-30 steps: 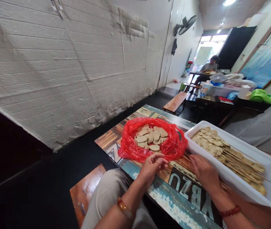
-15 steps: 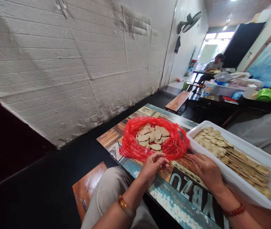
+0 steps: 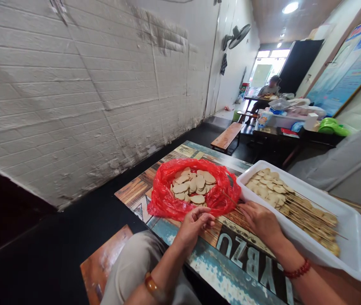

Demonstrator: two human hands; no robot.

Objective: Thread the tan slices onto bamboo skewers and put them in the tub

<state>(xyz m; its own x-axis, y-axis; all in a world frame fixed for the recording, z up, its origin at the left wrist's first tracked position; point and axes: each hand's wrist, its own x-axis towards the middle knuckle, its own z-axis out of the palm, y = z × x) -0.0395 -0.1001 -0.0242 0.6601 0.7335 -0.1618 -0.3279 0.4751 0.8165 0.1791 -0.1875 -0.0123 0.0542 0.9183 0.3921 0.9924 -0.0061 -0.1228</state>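
Pale oval slices (image 3: pixel 196 184), which look like potato, lie heaped in an opened red plastic bag (image 3: pixel 164 203) on the table. At the bag's near edge is my left hand (image 3: pixel 196 222), its fingers curled and thumb drawn in; whatever they may pinch is hidden. My right hand (image 3: pixel 261 220) grips a thin bamboo skewer (image 3: pixel 231 198) between thumb and fingers, and the skewer's tip points at the bag's right side. Beside this hand stands a white plastic tray (image 3: pixel 353 237) with many slices threaded on skewers (image 3: pixel 310 212).
The patterned wooden table (image 3: pixel 208 254) has an edge near my knee. A wooden stool (image 3: pixel 104 258) is at the left and a bench (image 3: pixel 227 136) beyond the table. Farther back, a person (image 3: pixel 269 88) sits near a cluttered table (image 3: pixel 275 131). A white wall (image 3: pixel 88 97) runs along the left.
The view has swung slightly right, so things appear farther left. Both hands keep nearly the same places, and the skewer in my right hand shows more clearly.
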